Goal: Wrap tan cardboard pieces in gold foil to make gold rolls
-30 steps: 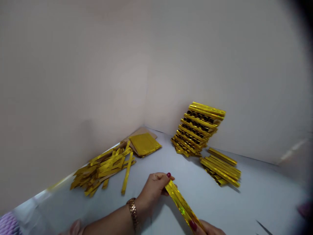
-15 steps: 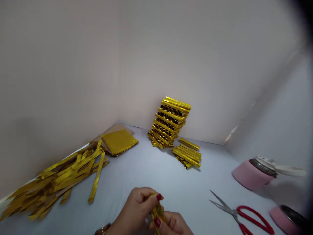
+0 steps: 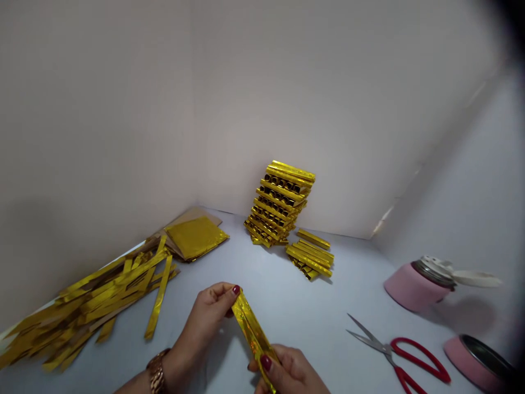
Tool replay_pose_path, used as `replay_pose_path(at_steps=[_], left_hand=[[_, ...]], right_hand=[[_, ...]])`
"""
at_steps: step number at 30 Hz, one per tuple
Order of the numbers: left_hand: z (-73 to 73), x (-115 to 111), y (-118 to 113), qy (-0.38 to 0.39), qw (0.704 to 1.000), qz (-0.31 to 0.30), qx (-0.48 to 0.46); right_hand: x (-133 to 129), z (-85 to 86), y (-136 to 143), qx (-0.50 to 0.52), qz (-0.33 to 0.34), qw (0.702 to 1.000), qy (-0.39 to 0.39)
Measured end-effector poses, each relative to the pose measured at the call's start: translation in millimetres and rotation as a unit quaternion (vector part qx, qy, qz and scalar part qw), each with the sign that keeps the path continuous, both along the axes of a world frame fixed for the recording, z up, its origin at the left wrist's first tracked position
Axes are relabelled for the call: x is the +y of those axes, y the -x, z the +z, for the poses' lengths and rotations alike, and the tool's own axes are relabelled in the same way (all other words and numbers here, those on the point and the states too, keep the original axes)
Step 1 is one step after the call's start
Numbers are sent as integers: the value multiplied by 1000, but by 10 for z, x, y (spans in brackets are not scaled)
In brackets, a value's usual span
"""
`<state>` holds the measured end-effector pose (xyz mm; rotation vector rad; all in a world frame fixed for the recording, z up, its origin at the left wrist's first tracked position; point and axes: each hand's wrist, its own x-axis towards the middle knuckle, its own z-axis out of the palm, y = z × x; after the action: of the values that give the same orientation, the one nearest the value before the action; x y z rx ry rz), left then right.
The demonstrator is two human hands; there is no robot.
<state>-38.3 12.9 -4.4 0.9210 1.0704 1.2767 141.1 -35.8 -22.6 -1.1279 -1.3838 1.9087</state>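
A creased strip of gold foil paper is stretched slantwise between my two hands, above the table. My left hand pinches its upper end between thumb and fingers. Lower down, my right hand grips the strip near its other end, thumb on top; part of this hand is cut off by the frame's bottom edge. A metal-link bracelet or watch band circles my left wrist. Beyond my hands lies a small pile of rolled gold paper tubes, and behind it leans a tall crisscross stack of such tubes.
Loose gold paper strips spread over the left side, beside a pile of square gold sheets. Red-handled scissors lie opened at right. Behind them are a pink container with a white lid and a pink cup-like piece. Walls enclose the table.
My left hand has moved up and away from my right hand. The gold strip, bunched between both hands before, now shows drawn out lengthwise. The view has shifted slightly.
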Motion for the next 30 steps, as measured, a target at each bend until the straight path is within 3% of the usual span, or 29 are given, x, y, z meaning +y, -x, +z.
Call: replay_pose_path(at_steps=[8,18,30], left_hand=[[52,37,34,7,1000,-8,10],[91,-44,-37,42,992,-114,18],[41,-62,-30,3,990,-136,-21]], right_hand=[[-21,33,-33,-37,-18,999,6],[-8,27,23,81,-62,992,71],[16,-46,-24,87,-59,992,69]])
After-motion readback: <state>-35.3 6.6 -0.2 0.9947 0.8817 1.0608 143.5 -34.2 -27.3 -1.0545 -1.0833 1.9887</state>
